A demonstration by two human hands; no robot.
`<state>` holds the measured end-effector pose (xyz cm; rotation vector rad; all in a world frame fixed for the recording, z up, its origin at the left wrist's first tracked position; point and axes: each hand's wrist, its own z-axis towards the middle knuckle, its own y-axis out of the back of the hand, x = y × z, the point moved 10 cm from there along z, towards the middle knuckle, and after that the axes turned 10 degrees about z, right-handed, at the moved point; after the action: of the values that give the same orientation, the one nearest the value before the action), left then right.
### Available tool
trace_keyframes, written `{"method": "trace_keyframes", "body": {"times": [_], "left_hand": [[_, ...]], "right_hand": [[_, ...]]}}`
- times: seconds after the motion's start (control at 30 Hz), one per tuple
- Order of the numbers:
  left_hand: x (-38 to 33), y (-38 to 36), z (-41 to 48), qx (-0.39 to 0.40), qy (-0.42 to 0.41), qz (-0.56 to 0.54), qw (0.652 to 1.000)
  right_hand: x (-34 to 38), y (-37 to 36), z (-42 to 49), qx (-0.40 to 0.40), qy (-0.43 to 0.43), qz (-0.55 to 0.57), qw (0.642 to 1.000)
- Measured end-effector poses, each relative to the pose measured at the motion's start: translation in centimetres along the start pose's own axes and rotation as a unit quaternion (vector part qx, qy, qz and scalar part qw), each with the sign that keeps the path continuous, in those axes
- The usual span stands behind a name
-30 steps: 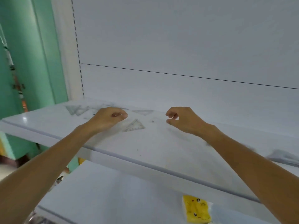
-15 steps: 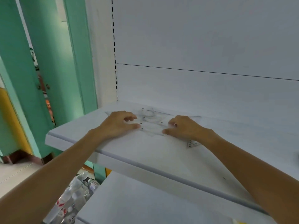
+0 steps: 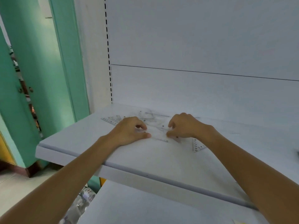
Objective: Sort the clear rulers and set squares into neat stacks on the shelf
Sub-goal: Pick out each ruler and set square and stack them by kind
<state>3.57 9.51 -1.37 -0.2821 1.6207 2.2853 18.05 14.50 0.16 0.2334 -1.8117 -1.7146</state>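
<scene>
shelf: white flat shelf (image 3: 145,160) with a grey front lip; a lower white shelf (image 3: 137,207) sits beneath it.
room: white back panel (image 3: 194,46), slotted upright (image 3: 108,46) at its left edge, mint-green door frame (image 3: 64,62) further left, beige floor (image 3: 14,188).
pile: loose clear plastic rulers and set squares (image 3: 149,116) lie overlapped at the back-left of the shelf, just beyond both hands.
left hand (image 3: 129,131): fingers curled, thumb and forefinger pinching the left end of the clear set square (image 3: 159,135).
right hand (image 3: 184,126): fingers curled, pinching its right end.
strays: clear numbered set square (image 3: 198,145) partly under the right wrist; clear graduated ruler (image 3: 111,120) just left of the left hand.
</scene>
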Motion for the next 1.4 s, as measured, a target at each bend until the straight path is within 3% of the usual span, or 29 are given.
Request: {"method": "trace_keyframes", "body": {"times": [0.37,0.5,0.7,0.83,1.03,1.1,1.27,1.4], "left_hand": [[-2.7,0.8,-0.9,-0.027,-0.081,0.166,0.982],[-3.9,0.0,-1.4,0.014,-0.129,0.188,0.973],[-6.7,0.3,-2.8,-0.004,-0.202,0.281,0.938],[-7.4,0.1,-3.6,0.017,-0.175,0.265,0.948],[-8.0,-1.4,-3.3,0.047,-0.152,0.405,0.9],[-7.9,-0.7,-3.2,0.023,-0.14,0.408,0.902],[-11.0,1.7,-5.1,-0.114,-0.226,0.392,0.884],[-11.9,3.5,-4.9,-0.177,-0.212,0.313,0.909]], "right_hand": [[1.2,0.0,-2.0,-0.053,0.016,-0.058,0.997],[1.6,-0.1,-4.1,-0.073,0.032,-0.083,0.993],[2.8,-0.3,-8.7,-0.104,0.08,-0.1,0.986],[4.4,-0.7,-11.4,-0.117,0.12,-0.139,0.976],[4.3,-0.3,-12.5,-0.051,0.076,-0.107,0.99],[4.7,-0.6,-13.2,-0.041,0.086,-0.109,0.989],[5.8,-2.0,-15.4,-0.028,0.121,-0.142,0.982],[6.7,-2.1,-16.8,-0.03,0.159,-0.134,0.978]]}}
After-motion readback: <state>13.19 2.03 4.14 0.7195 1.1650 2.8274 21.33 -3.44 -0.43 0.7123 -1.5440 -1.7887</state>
